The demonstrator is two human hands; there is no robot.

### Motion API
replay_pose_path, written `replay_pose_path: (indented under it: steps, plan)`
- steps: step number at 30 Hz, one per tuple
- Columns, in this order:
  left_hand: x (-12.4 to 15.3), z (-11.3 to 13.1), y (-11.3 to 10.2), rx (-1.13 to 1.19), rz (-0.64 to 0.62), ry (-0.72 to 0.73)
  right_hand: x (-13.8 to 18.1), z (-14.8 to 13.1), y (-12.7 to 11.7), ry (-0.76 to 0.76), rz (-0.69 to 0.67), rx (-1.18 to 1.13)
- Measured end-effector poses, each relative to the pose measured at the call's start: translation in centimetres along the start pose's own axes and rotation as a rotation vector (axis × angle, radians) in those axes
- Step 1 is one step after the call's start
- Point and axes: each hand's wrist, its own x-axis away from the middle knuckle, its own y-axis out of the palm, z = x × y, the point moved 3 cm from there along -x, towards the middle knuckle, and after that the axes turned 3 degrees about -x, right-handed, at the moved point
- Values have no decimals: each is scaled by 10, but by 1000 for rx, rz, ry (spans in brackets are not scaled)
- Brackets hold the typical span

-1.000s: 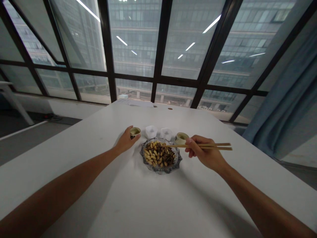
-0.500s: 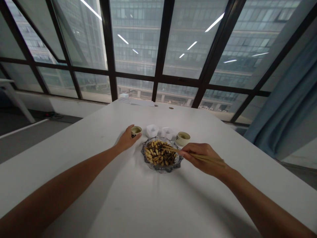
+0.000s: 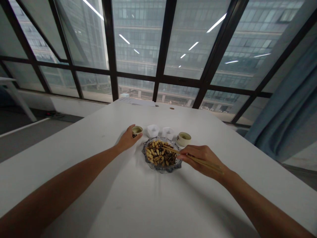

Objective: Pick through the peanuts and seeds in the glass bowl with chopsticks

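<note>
Chopsticks in the nut bowl

My right hand [image 3: 201,158] gripped chopsticks [image 3: 190,158], tips in the glass bowl [image 3: 162,156]; my left hand [image 3: 127,139] curled around a small cup [image 3: 136,131].

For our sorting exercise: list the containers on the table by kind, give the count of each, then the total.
Glass bowl of nuts and seeds: 1
Tan cups: 2, one at the left hand, one beyond the right hand, which holds chopsticks
Small white cups: 2
Total: 5
</note>
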Motion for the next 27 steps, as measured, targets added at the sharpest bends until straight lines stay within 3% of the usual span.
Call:
replay_pose_path:
  steps: [27]
  plan:
    - [0, 1, -1, 4, -18, 9, 1, -1, 7, -43, 2, 65]
